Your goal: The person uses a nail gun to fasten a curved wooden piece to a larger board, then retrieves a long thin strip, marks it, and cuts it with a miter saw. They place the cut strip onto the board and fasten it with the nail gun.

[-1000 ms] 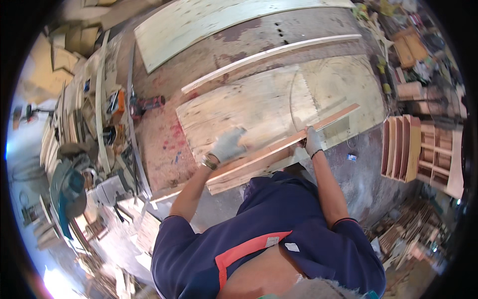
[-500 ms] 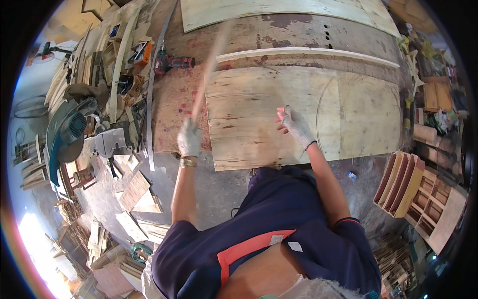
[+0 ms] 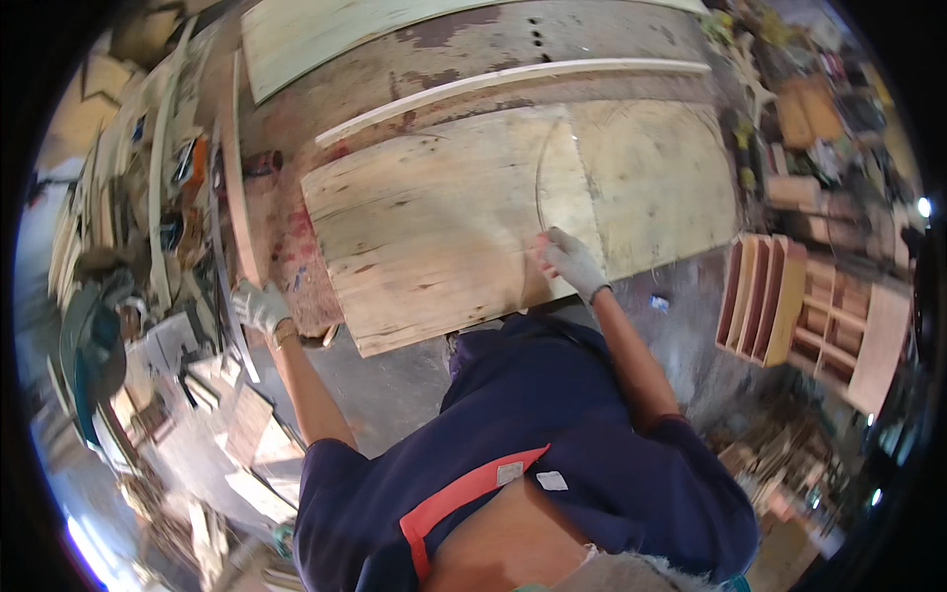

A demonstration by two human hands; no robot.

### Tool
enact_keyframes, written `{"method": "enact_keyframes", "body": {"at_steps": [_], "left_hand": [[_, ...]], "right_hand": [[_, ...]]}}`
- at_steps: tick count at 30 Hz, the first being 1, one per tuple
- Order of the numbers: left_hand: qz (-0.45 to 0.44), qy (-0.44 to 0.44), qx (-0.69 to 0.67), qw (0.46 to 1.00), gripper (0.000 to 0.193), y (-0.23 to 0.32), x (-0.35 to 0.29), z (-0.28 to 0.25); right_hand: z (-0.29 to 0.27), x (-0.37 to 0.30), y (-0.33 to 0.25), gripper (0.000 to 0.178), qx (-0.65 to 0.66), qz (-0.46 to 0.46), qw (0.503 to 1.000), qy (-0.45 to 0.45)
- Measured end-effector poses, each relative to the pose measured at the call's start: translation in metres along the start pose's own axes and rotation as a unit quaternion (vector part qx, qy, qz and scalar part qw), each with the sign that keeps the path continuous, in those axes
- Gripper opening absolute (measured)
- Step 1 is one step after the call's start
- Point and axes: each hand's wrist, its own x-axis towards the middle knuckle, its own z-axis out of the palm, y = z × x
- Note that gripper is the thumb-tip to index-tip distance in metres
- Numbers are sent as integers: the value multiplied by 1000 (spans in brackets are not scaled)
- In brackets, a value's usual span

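Observation:
My left hand (image 3: pixel 261 306), in a white work glove, is closed round the near end of a long thin wooden strip (image 3: pixel 238 178). The strip points away from me along the bench's left side. Over the near edge of a plywood sheet (image 3: pixel 424 222) hovers my right hand (image 3: pixel 574 262), gloved with bare fingertips. Its fingers are loosely bent and apart, with nothing in them. A curved pencil line runs across the sheet near that hand. Behind the held strip, a red and black cordless drill (image 3: pixel 264 163) is partly hidden.
Another pale strip (image 3: pixel 493 79) lies beyond the plywood, with a second sheet (image 3: pixel 326 35) at the far edge. A long metal straightedge (image 3: pixel 235 331) runs along the bench's left. A teal power saw (image 3: pixel 94 345) stands left; a wooden rack (image 3: pixel 838 331) is at right.
My left hand has swung the strip left, from beside the plywood to the bench's left side. My right hand has come lower, toward the plywood's near edge. The whole view has turned and shifted.

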Motion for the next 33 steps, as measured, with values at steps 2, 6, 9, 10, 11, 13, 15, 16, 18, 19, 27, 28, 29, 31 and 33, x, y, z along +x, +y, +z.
{"method": "enact_keyframes", "body": {"at_steps": [2, 6, 9, 10, 11, 13, 15, 16, 18, 19, 27, 28, 29, 31, 33], "left_hand": [[-11, 20, -17, 1000, 50, 10, -27, -13], [-92, 115, -213, 966, 70, 59, -137, -35], [-300, 131, -272, 905, 92, 122, -257, -53], [-402, 49, -266, 875, 98, 146, -295, -55], [-489, -19, -260, 832, 104, 166, -330, -56], [-547, -58, -543, 635, 95, 203, -391, -52], [-492, -222, -722, 433, 72, 217, -422, -41], [-425, -259, -810, 311, 63, 221, -431, -34], [-225, -329, -917, 16, 47, 232, -429, -19], [-319, -287, -898, 96, 44, 237, -426, -14], [-353, -210, -793, 450, 32, 246, -397, -87], [-368, -193, -772, 482, 32, 238, -398, -110], [-351, -172, -764, 513, 31, 230, -402, -135], [-343, -115, -737, 571, 29, 208, -407, -189], [-358, -38, -739, 570, 26, 189, -407, -242]], "right_hand": [[-33, 5, 19, 41, 4, 21, 999, 43], [-118, 6, 63, 37, -199, -54, 963, 176], [-195, -18, 104, 44, -265, 28, 903, 338], [-217, -26, 120, 46, -243, 42, 879, 408], [-237, -33, 136, 49, -219, 73, 847, 479], [-284, -42, 156, 52, -7, 226, 837, 498], [-317, -29, 176, 55, 242, 266, 813, 457], [-331, -26, 188, 57, 377, 226, 798, 413], [-358, -11, 209, 60, 511, 107, 803, 290], [-366, 2, 219, 58, 495, 92, 836, 220], [-364, -21, 207, 31, 355, 14, 900, 254], [-362, -41, 188, 31, 355, 17, 893, 276], [-359, -64, 167, 34, 342, -12, 890, 302], [-358, -113, 117, 36, 266, 10, 888, 375], [-360, -165, 70, 33, 185, -11, 890, 416]]}}
